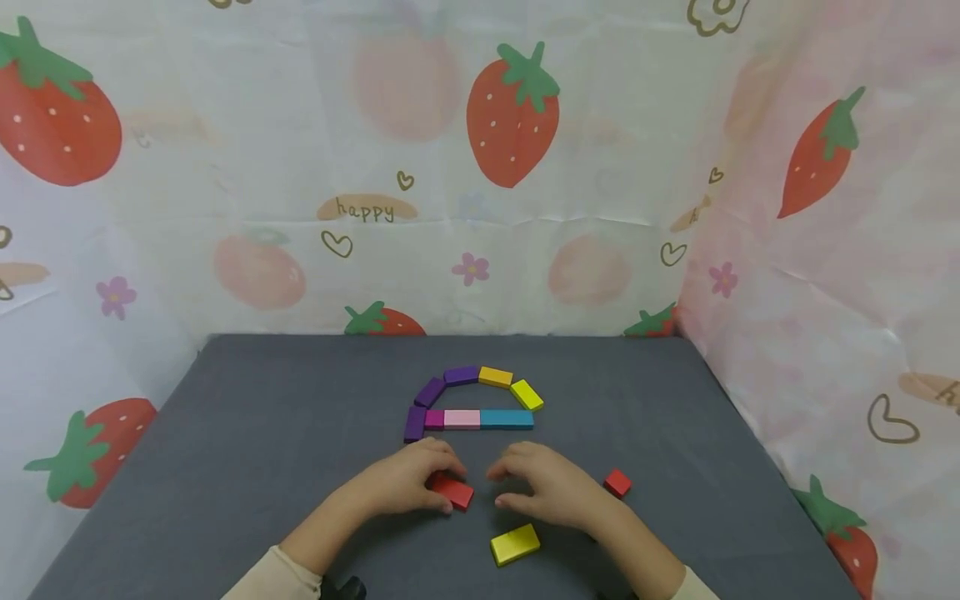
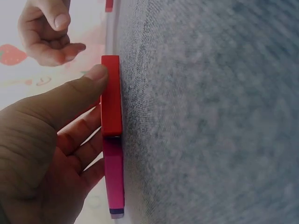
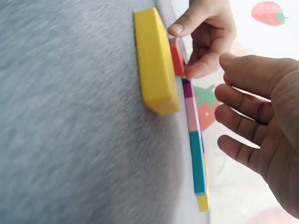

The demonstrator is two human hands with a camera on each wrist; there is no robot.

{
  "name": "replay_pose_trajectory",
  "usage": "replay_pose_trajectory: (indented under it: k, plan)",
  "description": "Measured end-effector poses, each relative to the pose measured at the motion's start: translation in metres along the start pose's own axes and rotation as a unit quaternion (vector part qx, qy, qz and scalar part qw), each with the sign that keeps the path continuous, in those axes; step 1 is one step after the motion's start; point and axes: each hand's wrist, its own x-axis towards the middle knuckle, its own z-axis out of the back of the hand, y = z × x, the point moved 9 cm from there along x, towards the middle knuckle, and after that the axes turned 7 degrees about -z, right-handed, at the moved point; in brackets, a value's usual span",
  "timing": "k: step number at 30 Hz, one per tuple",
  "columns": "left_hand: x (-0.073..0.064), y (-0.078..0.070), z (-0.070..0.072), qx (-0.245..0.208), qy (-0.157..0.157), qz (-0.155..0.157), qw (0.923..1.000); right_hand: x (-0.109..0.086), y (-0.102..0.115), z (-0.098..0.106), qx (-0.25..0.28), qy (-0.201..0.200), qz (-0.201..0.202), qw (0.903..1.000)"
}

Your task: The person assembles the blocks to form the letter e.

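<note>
My left hand (image 1: 416, 477) pinches a red block (image 1: 454, 491) between thumb and fingers, low on the grey table. In the left wrist view the thumb lies on the near side of the red block (image 2: 111, 95), with the fingers partly hidden behind it. My right hand (image 1: 551, 485) hovers to the right, its fingers loosely bent around nothing. Below it lies a yellow block (image 1: 515, 545), large in the right wrist view. Beyond both hands, a row of magenta (image 1: 434, 419), pink (image 1: 462, 419) and blue (image 1: 506, 419) blocks lies on the table.
Purple blocks (image 1: 431, 392), an orange block (image 1: 496, 377) and a yellow block (image 1: 527, 395) curve in an arch above the row. A small red cube (image 1: 618, 483) sits beside the right wrist. Strawberry-print cloth (image 1: 300, 150) hangs around the grey table (image 1: 300, 383).
</note>
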Motion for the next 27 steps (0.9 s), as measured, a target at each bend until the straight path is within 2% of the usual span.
replay_pose_trajectory:
  k: [11, 19, 27]
  plan:
    - [0.004, -0.004, -0.002, 0.029, 0.016, -0.007, 0.9994, -0.013, -0.014, -0.016, 0.075, 0.04, 0.02, 0.9962]
    - [0.006, -0.005, -0.003, 0.02, 0.023, -0.013, 0.9995, -0.019, -0.014, -0.025, 0.117, 0.077, 0.05, 0.9888]
    - [0.009, -0.001, -0.004, 0.023, 0.022, -0.011, 0.9994, -0.024, -0.011, -0.028, 0.115, 0.088, 0.082, 0.986]
